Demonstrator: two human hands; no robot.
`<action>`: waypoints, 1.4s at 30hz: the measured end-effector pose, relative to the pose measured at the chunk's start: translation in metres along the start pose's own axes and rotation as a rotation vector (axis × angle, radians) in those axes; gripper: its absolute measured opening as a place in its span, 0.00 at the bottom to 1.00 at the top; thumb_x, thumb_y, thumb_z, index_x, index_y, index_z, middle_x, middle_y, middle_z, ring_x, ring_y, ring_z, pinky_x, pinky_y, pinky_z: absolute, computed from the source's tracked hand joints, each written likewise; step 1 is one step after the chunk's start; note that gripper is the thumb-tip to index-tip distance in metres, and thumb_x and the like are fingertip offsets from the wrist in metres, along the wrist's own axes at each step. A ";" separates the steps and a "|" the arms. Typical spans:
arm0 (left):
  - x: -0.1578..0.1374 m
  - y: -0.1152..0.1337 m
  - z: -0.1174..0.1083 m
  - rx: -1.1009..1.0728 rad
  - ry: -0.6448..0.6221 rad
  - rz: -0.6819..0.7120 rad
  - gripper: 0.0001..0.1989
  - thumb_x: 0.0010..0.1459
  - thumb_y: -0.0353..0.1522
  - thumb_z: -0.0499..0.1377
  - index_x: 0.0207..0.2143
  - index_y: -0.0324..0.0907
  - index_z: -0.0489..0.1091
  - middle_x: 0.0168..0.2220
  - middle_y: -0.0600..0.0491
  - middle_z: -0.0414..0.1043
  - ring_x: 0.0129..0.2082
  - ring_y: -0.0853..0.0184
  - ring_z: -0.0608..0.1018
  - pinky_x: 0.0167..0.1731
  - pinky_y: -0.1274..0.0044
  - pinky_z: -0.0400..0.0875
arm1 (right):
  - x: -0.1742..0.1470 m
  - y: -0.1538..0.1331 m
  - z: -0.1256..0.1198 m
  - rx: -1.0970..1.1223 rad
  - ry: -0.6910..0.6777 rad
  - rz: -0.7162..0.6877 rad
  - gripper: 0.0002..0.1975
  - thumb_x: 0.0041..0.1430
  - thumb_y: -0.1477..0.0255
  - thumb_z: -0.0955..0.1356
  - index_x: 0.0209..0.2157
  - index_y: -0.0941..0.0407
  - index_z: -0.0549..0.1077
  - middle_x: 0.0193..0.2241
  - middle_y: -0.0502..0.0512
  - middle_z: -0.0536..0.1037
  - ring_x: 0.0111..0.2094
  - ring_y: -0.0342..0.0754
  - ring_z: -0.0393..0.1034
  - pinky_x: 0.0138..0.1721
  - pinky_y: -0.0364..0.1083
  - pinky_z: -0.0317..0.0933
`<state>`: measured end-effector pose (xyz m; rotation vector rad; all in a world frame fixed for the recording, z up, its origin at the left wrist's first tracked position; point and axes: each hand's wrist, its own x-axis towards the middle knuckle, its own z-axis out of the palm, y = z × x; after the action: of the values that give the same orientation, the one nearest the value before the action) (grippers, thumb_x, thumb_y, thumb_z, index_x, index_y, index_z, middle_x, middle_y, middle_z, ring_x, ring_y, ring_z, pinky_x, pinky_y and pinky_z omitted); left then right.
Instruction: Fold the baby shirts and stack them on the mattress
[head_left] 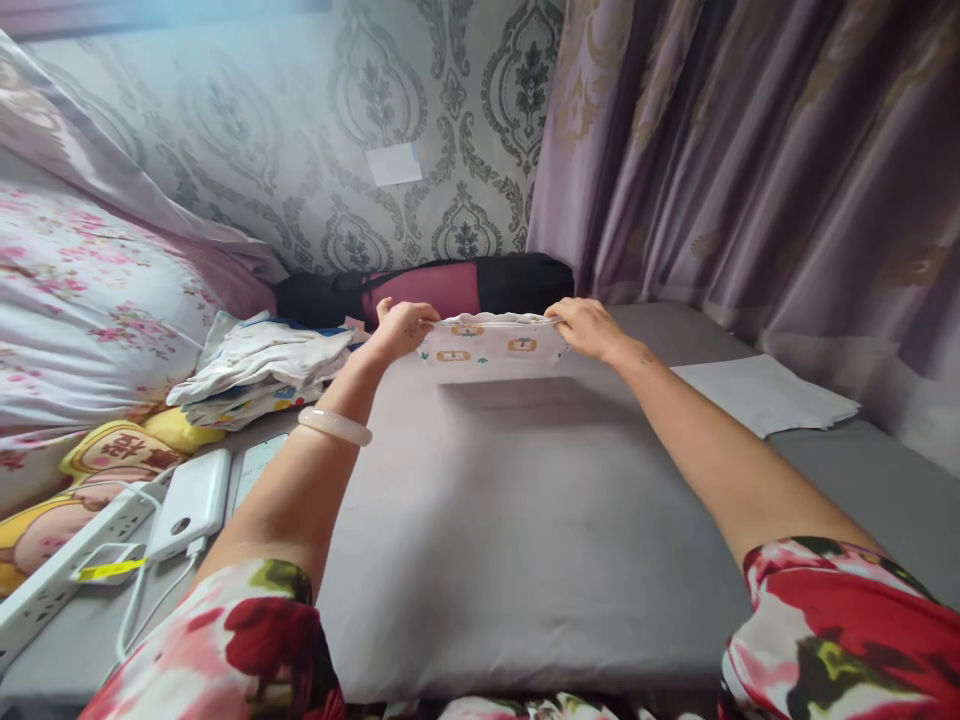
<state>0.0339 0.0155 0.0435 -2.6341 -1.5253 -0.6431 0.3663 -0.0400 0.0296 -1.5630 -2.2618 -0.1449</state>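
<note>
Near the centre of the clock face, a printed white cloth with yellow-orange motifs is held out between two hands, raised above a grey bed sheet on which a shadow is cast. Its ten-o'clock corner is pinched in the fingers of the left hand, its two-o'clock corner in those of the right hand. The step in hand is judged to be the straightening of the cloth, its upper edge being drawn nearly level though slightly rippled. For the next move, matched height and even tension would be called for if the cloth were to be lowered without creasing. Stacked folded clothes are shown at nine o'clock; a flat white piece, apparently fabric, is placed at three o'clock.
</note>
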 end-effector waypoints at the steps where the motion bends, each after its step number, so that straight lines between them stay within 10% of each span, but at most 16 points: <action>1: -0.007 -0.001 0.008 0.020 0.002 0.012 0.14 0.56 0.29 0.52 0.41 0.45 0.76 0.39 0.53 0.79 0.44 0.60 0.76 0.60 0.56 0.43 | -0.006 0.000 0.007 -0.023 0.010 -0.018 0.16 0.60 0.82 0.62 0.46 0.60 0.74 0.45 0.61 0.76 0.47 0.52 0.66 0.51 0.50 0.52; 10: -0.095 0.002 0.055 -0.045 -0.135 0.161 0.16 0.58 0.27 0.48 0.41 0.47 0.74 0.39 0.52 0.79 0.44 0.62 0.74 0.62 0.55 0.40 | -0.086 -0.017 0.057 -0.117 0.005 -0.238 0.15 0.58 0.84 0.59 0.39 0.57 0.72 0.39 0.57 0.76 0.41 0.50 0.67 0.53 0.48 0.50; 22: -0.143 0.012 0.076 -0.064 -0.291 0.171 0.20 0.51 0.22 0.48 0.41 0.47 0.73 0.43 0.52 0.77 0.47 0.62 0.75 0.62 0.54 0.41 | -0.129 -0.039 0.068 -0.049 -0.269 -0.131 0.19 0.56 0.84 0.58 0.45 0.56 0.71 0.48 0.60 0.73 0.47 0.51 0.66 0.46 0.47 0.56; 30: -0.115 0.041 0.090 -0.060 -0.164 -0.012 0.14 0.65 0.36 0.47 0.40 0.45 0.72 0.43 0.49 0.77 0.47 0.60 0.75 0.60 0.57 0.50 | -0.083 -0.066 0.074 -0.046 -0.278 0.066 0.17 0.66 0.74 0.56 0.44 0.56 0.75 0.46 0.59 0.77 0.49 0.51 0.68 0.51 0.48 0.56; 42: -0.076 0.078 0.155 0.040 -0.253 -0.131 0.28 0.67 0.39 0.40 0.66 0.41 0.53 0.68 0.46 0.50 0.69 0.54 0.49 0.65 0.53 0.40 | -0.047 -0.095 0.137 0.046 -0.368 0.171 0.30 0.67 0.69 0.52 0.67 0.62 0.51 0.69 0.59 0.48 0.69 0.54 0.38 0.66 0.61 0.30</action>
<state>0.1184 -0.0524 -0.1121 -2.6871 -1.7655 -0.2878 0.2582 -0.0757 -0.1014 -1.8749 -2.3579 0.2614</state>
